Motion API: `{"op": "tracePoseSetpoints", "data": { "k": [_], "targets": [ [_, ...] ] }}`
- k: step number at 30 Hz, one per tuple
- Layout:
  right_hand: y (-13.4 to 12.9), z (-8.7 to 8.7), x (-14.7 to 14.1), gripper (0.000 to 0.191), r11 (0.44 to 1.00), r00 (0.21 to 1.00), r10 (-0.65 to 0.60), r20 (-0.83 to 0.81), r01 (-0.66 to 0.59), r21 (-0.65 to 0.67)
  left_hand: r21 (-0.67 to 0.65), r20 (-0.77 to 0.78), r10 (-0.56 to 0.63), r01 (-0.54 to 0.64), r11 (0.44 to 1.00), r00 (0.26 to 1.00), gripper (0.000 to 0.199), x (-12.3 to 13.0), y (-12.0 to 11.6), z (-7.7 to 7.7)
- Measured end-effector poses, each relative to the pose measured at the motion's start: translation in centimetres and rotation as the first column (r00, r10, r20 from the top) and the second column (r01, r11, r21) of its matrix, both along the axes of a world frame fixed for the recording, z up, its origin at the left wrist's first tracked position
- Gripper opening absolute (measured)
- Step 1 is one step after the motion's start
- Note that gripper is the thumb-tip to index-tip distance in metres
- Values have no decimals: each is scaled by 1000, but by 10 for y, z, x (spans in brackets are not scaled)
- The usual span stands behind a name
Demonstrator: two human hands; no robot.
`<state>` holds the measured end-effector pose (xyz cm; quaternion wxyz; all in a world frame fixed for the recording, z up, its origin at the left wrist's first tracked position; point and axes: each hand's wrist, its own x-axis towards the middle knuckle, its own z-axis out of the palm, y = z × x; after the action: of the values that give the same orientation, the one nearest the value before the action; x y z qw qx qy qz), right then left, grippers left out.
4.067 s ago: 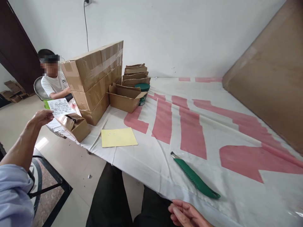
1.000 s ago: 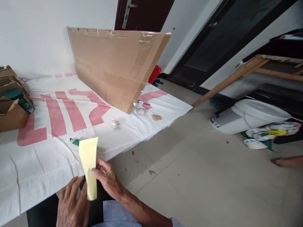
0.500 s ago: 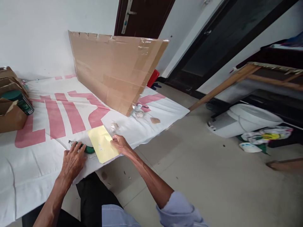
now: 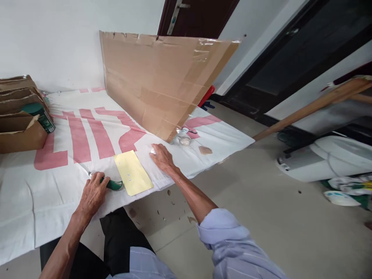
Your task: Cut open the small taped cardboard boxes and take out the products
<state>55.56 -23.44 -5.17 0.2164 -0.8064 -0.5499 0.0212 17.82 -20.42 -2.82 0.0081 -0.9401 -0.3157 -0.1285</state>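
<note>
A yellow card (image 4: pixel 134 173) lies flat near the front edge of the cloth-covered table. To its left, my left hand (image 4: pixel 95 190) is closed over a tool with a green handle (image 4: pixel 115 185), whose metal end points toward the back left. Beyond the card's right side, my right hand (image 4: pixel 163 157) has its fingers closed on a small crumpled clear plastic piece (image 4: pixel 153 151), mostly covered by the fingertips. A larger clear plastic bundle (image 4: pixel 185 139) rests behind that hand, with a small brown piece (image 4: pixel 205 150) to its right.
A large cardboard sheet (image 4: pixel 157 85) stands tilted at the back of the table (image 4: pixel 17 201). Cardboard boxes (image 4: pixel 26 137) and a green can (image 4: pixel 43 118) are at the left. A white bucket (image 4: pixel 337 159) lies on the floor at the right, below a wooden beam (image 4: pixel 308 110).
My right hand has let go of the yellow card and moved up to the small plastic piece. The card now lies flat. My left hand remains at the green-handled tool. The view has shifted.
</note>
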Motion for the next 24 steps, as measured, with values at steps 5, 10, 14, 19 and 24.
{"op": "tracePoseSetpoints", "data": {
  "k": [5,10,14,19,24],
  "targets": [
    [-14,0,14,44,987,997,-71,-20,74,140,39,81,-26,23,999,996,33,-14,-6,-4],
    [-34,11,-60,28,920,970,242,-24,-222,325,-24,32,3,-2,1000,999,30,-10,-7,2],
    [-51,15,-153,35,776,801,598,15,-583,239,-52,63,-3,6,999,998,25,-9,-7,4],
    [-51,11,-208,27,782,786,619,1,-616,101,-64,177,23,-12,998,984,22,-23,-19,7],
    [-56,-6,-214,12,807,780,589,-210,-558,194,-39,287,222,-220,975,932,34,-55,-51,10]
  ]
}}
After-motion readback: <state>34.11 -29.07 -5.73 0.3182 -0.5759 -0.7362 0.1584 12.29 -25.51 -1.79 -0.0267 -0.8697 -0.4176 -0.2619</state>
